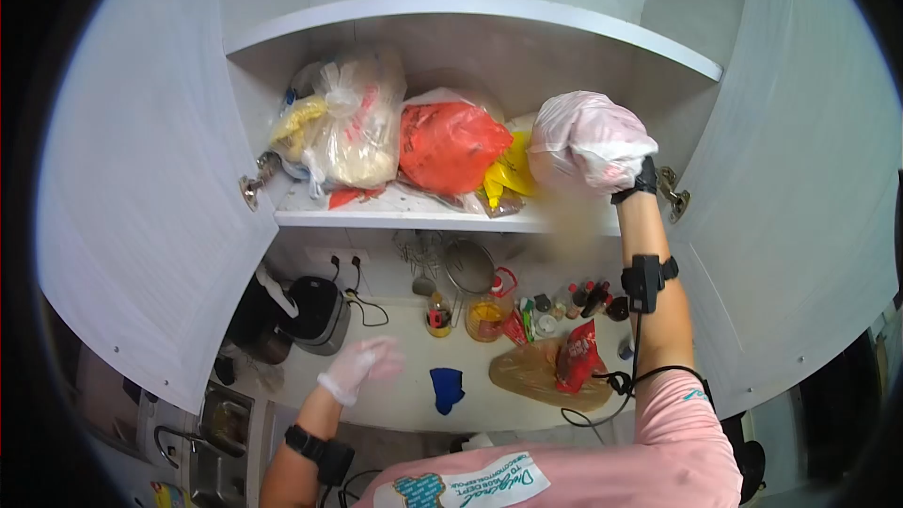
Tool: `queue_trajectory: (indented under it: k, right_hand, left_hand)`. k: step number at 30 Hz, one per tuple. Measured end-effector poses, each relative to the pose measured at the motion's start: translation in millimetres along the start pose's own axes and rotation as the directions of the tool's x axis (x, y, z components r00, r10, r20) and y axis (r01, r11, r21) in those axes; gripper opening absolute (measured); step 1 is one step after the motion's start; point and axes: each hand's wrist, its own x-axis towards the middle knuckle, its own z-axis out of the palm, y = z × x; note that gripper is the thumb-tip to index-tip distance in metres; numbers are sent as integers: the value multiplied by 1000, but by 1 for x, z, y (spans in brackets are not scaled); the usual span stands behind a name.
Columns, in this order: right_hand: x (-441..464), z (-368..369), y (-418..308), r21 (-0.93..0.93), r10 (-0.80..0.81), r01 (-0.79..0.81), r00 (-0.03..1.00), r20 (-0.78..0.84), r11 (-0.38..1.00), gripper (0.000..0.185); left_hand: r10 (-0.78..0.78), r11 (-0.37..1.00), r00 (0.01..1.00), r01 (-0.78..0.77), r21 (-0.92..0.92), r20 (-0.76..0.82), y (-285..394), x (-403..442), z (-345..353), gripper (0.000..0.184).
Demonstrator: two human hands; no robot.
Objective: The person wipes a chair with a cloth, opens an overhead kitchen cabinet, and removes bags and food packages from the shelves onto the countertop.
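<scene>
At the right end of the lower cabinet shelf, my right hand (640,182), in a black glove, grips the side of a stuffed white plastic bag (591,139); most of its fingers are hidden by the bag. To the bag's left lie a yellow bag (510,172), a full red plastic bag (451,146) and a large clear bag (357,127) with pale contents. My left hand (363,364), in a white glove, hovers low above the counter with loosely extended fingers, slightly blurred, holding nothing I can see. Closest to it is a blue cloth (447,388).
Two open cabinet doors (150,169) flank me, and the shelf edge (433,220) juts out above the counter. On the counter stand a rice cooker (320,313), an oil jug (485,318), several small bottles (593,298) and a red packet (579,357). A sink (224,428) is at lower left.
</scene>
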Motion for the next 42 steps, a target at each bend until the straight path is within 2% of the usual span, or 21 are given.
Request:
queue_trajectory:
  k: [3, 6, 7, 8, 10, 11, 14, 15, 16, 17, 19, 21, 22, 23, 25, 28, 29, 30, 35, 38, 42]
  right_hand:
    - [-17, -62, -53, -150, -54, 68, 994, 98, 986, 40]
    - [-68, -56, -60, 219, 152, -172, 983, 106, 960, 35]
    - [-93, -44, -55, 640, 342, -462, 886, 312, 614, 31]
    - [-116, -36, -51, 788, 372, -615, 739, 561, 34, 28]
    - [-148, -44, -61, 763, 202, -593, 740, 642, -255, 23]
    - [-166, -48, -75, 845, 108, -530, 846, 522, 65, 21]
    - [-247, -34, -99, 666, 117, -744, 667, 735, 55, 19]
    - [-282, -23, -99, 553, 150, -833, 548, 823, 12, 19]
    - [-323, -8, -97, 537, 214, -841, 537, 816, 65, 18]
    - [-349, -1, -92, 448, 236, -830, 533, 813, 332, 18]
    - [-399, 10, -86, 323, 343, -783, 548, 763, 532, 21]
    - [-457, 41, -70, 106, 499, -883, 353, 792, 457, 24]
    - [-475, 48, -64, 119, 619, -900, 379, 688, 420, 25]
    - [-480, 52, -56, -52, 700, -907, 286, 654, 419, 28]
    - [-504, 73, -26, -38, 770, -936, 264, 581, 350, 28]
    - [-512, 69, 19, -254, 800, -812, 372, 470, 526, 24]
    - [-486, 56, 22, -385, 897, -855, 183, 401, 347, 25]
    - [-489, 58, 29, -407, 924, -874, 113, 365, 267, 25]
    - [-504, 51, 44, -527, 956, -834, 2, 293, 164, 25]
    - [-512, 61, 60, -716, 875, -656, -176, 452, 238, 25]
    - [-520, 84, 64, -739, 806, -584, -229, 545, 334, 28]
  left_hand:
    - [35, 999, 979, -32, -18, 200, 39, 15, 56, 45]
    - [54, 998, 947, -40, -51, 316, 45, 38, 103, 48]
    - [55, 998, 920, -51, -22, 388, 42, 44, 115, 48]
    - [55, 998, 887, -64, 6, 459, 38, 50, 120, 48]
    - [-47, 991, 887, -17, 135, 459, 13, 62, 116, 47]
    - [-133, 966, 886, 15, 259, 443, 0, 66, 113, 47]
    - [-371, 897, 878, 255, 362, 303, -48, 77, 74, 42]
    - [-385, 884, 899, 293, 365, 210, -59, 73, 60, 40]
    - [-396, 869, 911, 333, 366, 114, -72, 66, 45, 39]
    - [-384, 892, 921, 350, 287, 71, -93, 62, 20, 38]
    - [-410, 892, 912, 396, 218, 21, -115, 45, -18, 37]
    - [-436, 866, 877, 470, 170, -201, -124, 22, -39, 35]
    - [-458, 852, 865, 492, 176, -204, -134, 11, -53, 35]
    - [-461, 866, 861, 489, 102, -213, -146, -2, -69, 32]
    - [-462, 876, 856, 482, 32, -232, -157, -19, -83, 30]
    - [-527, 830, 762, 557, -33, -376, -177, -49, -95, 27]
    - [-537, 835, 759, 540, -106, -368, -195, -58, -110, 27]
    - [-522, 852, 768, 489, -187, -371, -205, -65, -118, 27]
    - [-577, 807, 645, 543, -231, -501, -218, -76, -106, 28]
    - [-609, 779, 594, 572, -256, -525, -236, -73, -113, 28]
    - [-600, 775, 592, 598, -206, -538, -227, -59, -103, 27]
